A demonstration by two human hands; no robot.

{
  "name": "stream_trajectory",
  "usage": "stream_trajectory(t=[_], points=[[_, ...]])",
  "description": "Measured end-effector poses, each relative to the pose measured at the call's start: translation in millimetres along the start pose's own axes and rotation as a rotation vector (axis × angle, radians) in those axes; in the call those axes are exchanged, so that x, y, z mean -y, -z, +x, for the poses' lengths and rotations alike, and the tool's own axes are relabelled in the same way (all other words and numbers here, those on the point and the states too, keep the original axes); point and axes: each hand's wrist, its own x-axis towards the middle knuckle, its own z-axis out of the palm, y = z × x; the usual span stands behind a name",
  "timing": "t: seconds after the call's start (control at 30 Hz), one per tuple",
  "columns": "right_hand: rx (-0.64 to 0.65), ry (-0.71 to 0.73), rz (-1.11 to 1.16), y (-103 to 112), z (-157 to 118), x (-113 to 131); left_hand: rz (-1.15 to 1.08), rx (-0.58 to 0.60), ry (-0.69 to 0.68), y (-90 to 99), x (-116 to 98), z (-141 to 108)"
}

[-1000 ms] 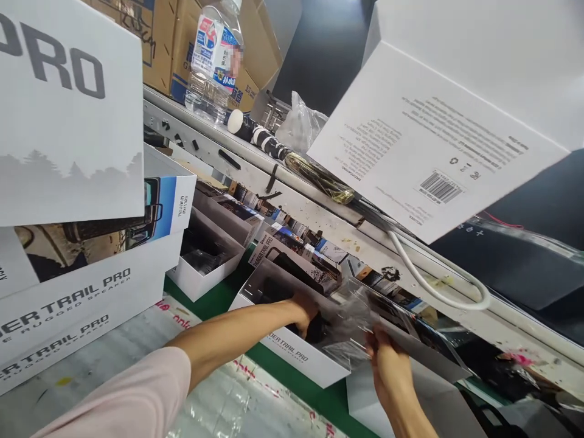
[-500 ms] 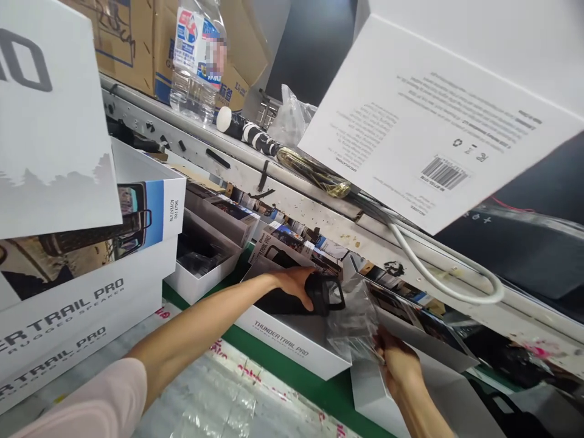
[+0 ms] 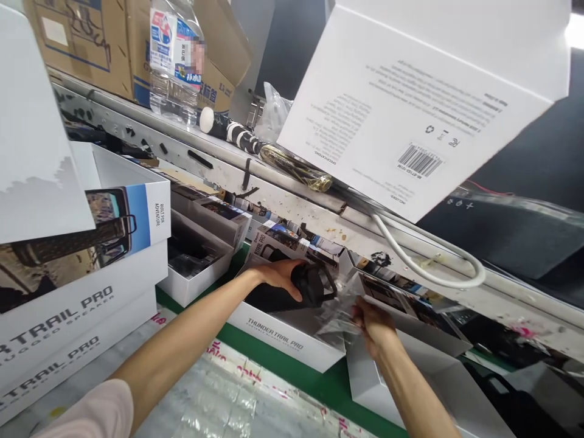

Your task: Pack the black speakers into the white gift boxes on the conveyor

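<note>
My left hand point(image 3: 283, 277) is wrapped over a black speaker point(image 3: 312, 286) with a loop handle at its right end. The speaker sits inside an open white box point(image 3: 278, 334) printed THUNDERTRAIL PRO. At the box's right end, my right hand point(image 3: 371, 319) pinches a clear plastic bag point(image 3: 342, 304), which lies bunched against the speaker's handle end. How far the bag covers the speaker I cannot tell. Close below my right wrist stands another white box point(image 3: 387, 389).
Stacked speaker boxes point(image 3: 91, 328) rise at the left. Another open box point(image 3: 196, 274) stands behind them on the green belt point(image 3: 328, 383). A water bottle point(image 3: 176, 73), a taped stick point(image 3: 241, 137) and a white cable point(image 3: 410, 261) lie along the ledge. A large white lid point(image 3: 401, 121) hangs upper right.
My right hand has moved left and up with the plastic bag, nearer the speaker's handle end. My left hand stays on the speaker. The whole view has shifted slightly.
</note>
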Motion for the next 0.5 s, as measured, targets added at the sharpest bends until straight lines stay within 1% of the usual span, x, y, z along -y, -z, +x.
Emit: stream_trajectory(t=[0.1,0.2,0.3,0.37,0.5], points=[[-0.001,-0.075,0.038,-8.8,-1.2,-10.1,0.014,0.002,0.001,0.8,-3.6,-0.1],[-0.029,-0.091,0.060,-9.4,7.1,-13.4,0.040,-0.002,0.016,2.7,-4.9,1.4],[-0.042,-0.044,0.064,-8.3,20.0,-11.3,0.049,0.010,0.017,3.9,-4.6,3.7],[-0.023,0.002,0.040,-9.8,23.7,-15.5,0.051,0.016,0.009,4.9,-4.3,4.0],[0.033,0.125,-0.089,-13.4,16.8,-42.0,0.083,0.019,0.009,8.6,-4.6,1.9]])
